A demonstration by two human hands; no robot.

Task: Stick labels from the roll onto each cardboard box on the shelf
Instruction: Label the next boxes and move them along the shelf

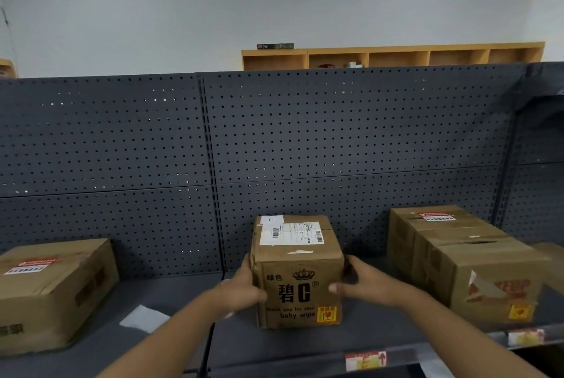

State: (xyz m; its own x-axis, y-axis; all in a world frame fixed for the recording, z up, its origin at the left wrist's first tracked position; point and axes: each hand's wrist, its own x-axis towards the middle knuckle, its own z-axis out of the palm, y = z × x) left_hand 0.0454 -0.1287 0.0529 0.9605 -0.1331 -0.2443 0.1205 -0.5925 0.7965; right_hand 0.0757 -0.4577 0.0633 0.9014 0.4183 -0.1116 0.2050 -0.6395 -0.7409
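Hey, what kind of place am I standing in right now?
Probably a stockroom or shop storage area: dark metal shelving with a pegboard back panel, and taped cardboard shipping boxes bearing courier labels.

Dark grey pegboard panel point(335, 133) forms the backing, split by a slotted upright post point(210, 164). Above and behind it: wooden cubby unit point(393, 57) against the white wall point(152, 17), with a dark flat item point(275, 46) lying on its top left end.
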